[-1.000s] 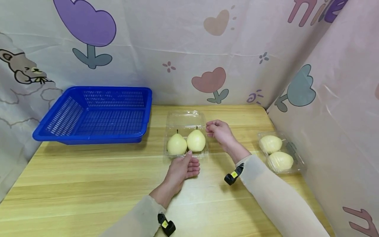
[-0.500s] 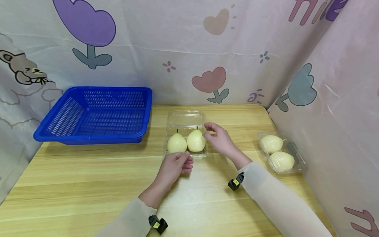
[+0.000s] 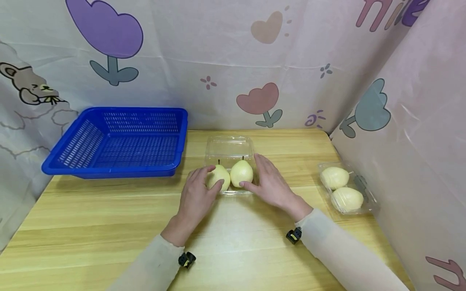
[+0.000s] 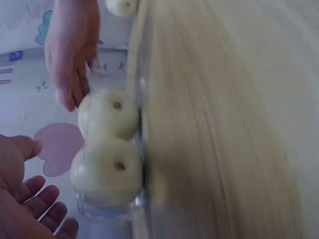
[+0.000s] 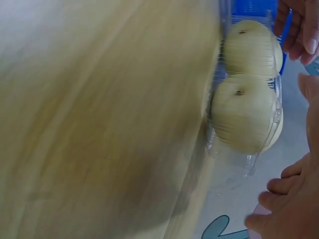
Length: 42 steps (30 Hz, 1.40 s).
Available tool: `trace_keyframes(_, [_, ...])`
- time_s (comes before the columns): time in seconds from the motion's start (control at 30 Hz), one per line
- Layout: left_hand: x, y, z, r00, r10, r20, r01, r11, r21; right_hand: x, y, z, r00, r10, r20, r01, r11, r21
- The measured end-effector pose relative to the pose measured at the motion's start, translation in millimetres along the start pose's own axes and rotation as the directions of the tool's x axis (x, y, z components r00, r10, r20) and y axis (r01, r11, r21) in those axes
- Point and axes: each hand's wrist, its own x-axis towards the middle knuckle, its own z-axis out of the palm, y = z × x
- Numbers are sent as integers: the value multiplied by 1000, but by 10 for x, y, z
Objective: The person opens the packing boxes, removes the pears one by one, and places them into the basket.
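Note:
Two pale yellow pears, a left one [image 3: 221, 180] and a right one [image 3: 242, 173], stand stem-up side by side in a clear plastic clamshell box [image 3: 230, 146], whose lid lies folded back toward the wall. My left hand [image 3: 193, 193] hovers at the left pear, thumb in front and fingers spread on its outer side. On the other side, my right hand [image 3: 272, 186] is held beside the right pear, with its thumb overlapping the fruit. Both wrist views show loose, spread fingers around the box, with a gap to the pears.
A blue plastic basket [image 3: 109, 173] stands at the back left of the wooden table [image 3: 233, 246]. At the right edge, another clear box [image 3: 370, 207] contains two pears [image 3: 347, 199]. A printed cloth [image 3: 218, 48] hangs behind and along both sides.
My left hand has moved left from the box's front edge to the left pear and spread its fingers. My right hand has opened beside the right pear. The pears stay put.

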Motion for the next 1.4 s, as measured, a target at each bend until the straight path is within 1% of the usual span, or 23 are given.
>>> trace_keyframes(0.07, [13, -56, 11, 999, 45, 8, -45, 997, 65, -16, 2, 19, 1000, -24, -15, 23, 996, -82])
trace_keyframes(0.17, [31, -138, 36, 995, 97, 32, -100, 986, 133, -35, 8, 44, 999, -33, -21, 29, 984, -177])
trace_keyframes(0.23, [41, -190, 52, 992, 117, 54, -124, 978, 167, -45, 11, 57, 999, -34, -20, 29, 976, -214])
trace_keyframes(0.3, [44, -226, 62, 990, 117, 83, -132, 971, 200, -53, 13, 69, 1000, -29, -10, 26, 973, -227])
trace_keyframes(0.37, [43, -248, 67, 988, 100, 117, -125, 965, 231, -60, 14, 82, 1000, -25, 2, 25, 971, -237])
trace_keyframes(0.47, [35, -261, 67, 984, 47, 172, -92, 960, 265, -61, 9, 104, 999, -14, 29, 21, 971, -236])
trace_keyframes(0.6, [17, -249, 77, 971, -26, 238, -47, 954, 296, -49, 1, 128, 999, -14, 48, 25, 971, -237])
trace_keyframes(0.73, [0, -220, 96, 960, -64, 274, -28, 947, 319, -47, -2, 143, 998, -18, 56, 32, 968, -250])
trace_keyframes(0.87, [-11, -198, 96, 958, -68, 280, -31, 942, 335, -59, 2, 155, 998, -9, 69, 27, 962, -271])
trace_keyframes(0.93, [-13, -195, 90, 959, -61, 275, -39, 938, 344, -65, 5, 160, 998, -2, 69, 22, 961, -277])
trace_keyframes(1.17, [22, -184, 45, 971, 8, 237, -95, 928, 361, -54, 10, 144, 996, 25, 84, 0, 957, -289])
trace_keyframes(1.4, [39, -168, 15, 971, 8, 239, -95, 930, 355, 0, 26, 110, 995, 23, 100, 5, 961, -278])
